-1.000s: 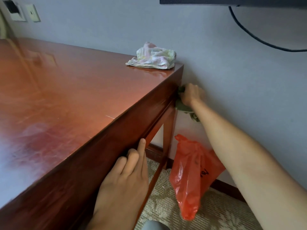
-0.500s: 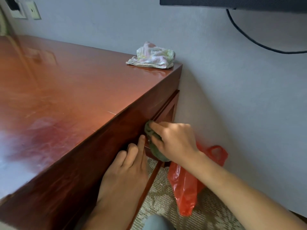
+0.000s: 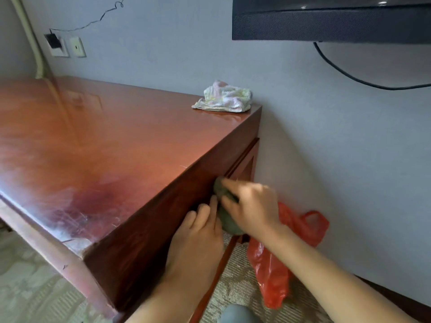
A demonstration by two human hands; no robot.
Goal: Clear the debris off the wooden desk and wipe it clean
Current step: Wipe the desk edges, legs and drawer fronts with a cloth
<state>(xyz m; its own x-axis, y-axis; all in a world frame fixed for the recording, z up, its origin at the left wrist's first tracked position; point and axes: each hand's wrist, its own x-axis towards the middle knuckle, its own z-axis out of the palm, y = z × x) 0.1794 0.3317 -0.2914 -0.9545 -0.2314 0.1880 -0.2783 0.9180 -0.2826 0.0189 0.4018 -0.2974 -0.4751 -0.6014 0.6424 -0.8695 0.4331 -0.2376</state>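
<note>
1. Knee or trouser fabric, grey [image 3: 235, 314], sat at the bottom edge of the frame, over patterned carpet [image 3: 235, 285].
2. Left hand [image 3: 198, 234] lay flat against the side panel of the wooden desk [image 3: 121, 145] at lower centre, fingers straight and close together, holding nothing.
3. Right hand [image 3: 251, 206], just right of centre, gripped a dark green cloth [image 3: 227, 220] with curled fingers and pressed it against the same side panel, touching the left hand's fingertips; motion blur softened its outline.
4. Red plastic bag [image 3: 270, 276] hung or stood behind the right forearm at lower right, beside the desk leg and near the wall; its contents could not be made out.
5. Crumpled pale rag [image 3: 225, 97] with pink and yellow tints rested on the desk's far right corner, upper centre, by the wall.
6. Black cable [image 3: 349, 73] drooped from a dark screen [image 3: 326, 19] at upper right; 2 wall plates [image 3: 67, 46] were at upper left.
</note>
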